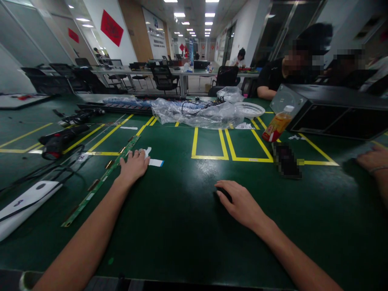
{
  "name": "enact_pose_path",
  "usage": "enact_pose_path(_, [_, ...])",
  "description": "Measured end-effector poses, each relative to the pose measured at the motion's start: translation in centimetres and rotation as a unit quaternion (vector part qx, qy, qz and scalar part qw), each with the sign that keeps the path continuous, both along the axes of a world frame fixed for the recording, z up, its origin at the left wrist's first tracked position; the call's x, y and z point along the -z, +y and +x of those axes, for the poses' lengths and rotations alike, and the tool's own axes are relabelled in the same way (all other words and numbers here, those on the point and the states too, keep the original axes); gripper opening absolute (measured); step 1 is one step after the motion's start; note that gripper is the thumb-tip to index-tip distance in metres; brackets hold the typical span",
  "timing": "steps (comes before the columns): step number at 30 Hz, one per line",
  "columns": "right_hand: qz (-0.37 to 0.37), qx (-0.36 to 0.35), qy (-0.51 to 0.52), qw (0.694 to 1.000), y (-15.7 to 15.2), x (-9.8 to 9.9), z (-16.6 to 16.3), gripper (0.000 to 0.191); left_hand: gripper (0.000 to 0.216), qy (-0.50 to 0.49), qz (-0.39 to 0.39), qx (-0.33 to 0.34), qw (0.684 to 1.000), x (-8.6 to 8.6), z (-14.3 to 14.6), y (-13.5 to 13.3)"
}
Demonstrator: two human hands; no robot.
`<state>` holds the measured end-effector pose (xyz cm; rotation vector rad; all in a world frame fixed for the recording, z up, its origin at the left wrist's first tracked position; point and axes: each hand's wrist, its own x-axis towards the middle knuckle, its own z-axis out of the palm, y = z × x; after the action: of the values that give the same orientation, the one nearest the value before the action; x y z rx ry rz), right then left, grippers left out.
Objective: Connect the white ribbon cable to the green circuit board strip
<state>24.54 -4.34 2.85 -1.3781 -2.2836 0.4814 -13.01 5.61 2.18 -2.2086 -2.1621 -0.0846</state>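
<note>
A long, narrow green circuit board [104, 178] lies slantwise on the green table, with brown-gold connectors along it. My left hand [133, 166] rests over its upper part, thumb at the board and fingers apart. Beside those fingers a white flat ribbon cable [156, 162] with a blue end sticks out; part of it is under the hand. Whether the fingertips press on the cable or the board is hard to see. On the bare table to the right, my right hand [242, 202] is open, with a gap between thumb and fingers and nothing seen in it.
Left are a white case-like device [27, 204] with black cables and a black flashlight-like object [60, 141]. Clear plastic wrap [197, 113], a white basket [250, 109], a drink bottle [277, 124], a blurred dark object [286, 159] and a black box [336, 111] lie beyond. Another person's hand [374, 159] is at right.
</note>
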Motion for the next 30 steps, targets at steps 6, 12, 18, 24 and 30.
enact_pose_path(6, [-0.002, -0.006, -0.008, 1.000, 0.1, 0.4, 0.0, 0.030, 0.057, -0.039, -0.087, 0.214, 0.972, 1.8, 6.9, -1.2])
enact_pose_path(12, [0.000, -0.017, -0.039, 0.999, 0.1, 0.9, -0.3, 0.046, 0.052, -0.095, -0.100, 0.435, 0.890, 1.8, 12.1, -4.4])
enact_pose_path(18, [0.008, -0.052, -0.091, 0.994, 0.0, 1.8, -0.9, 0.062, 0.040, -0.137, -0.050, 0.504, 0.851, 1.8, 12.8, -5.2])
enact_pose_path(24, [-0.010, -0.070, -0.122, 0.990, 0.1, 1.4, -1.1, 0.057, 0.033, -0.092, 0.033, 0.368, 0.925, 1.2, 10.9, -3.2])
enact_pose_path(30, [-0.017, -0.078, -0.109, 0.991, 0.2, 1.4, -0.9, 0.059, 0.058, 0.025, 0.045, 0.042, 0.998, 1.8, 2.7, 1.2])
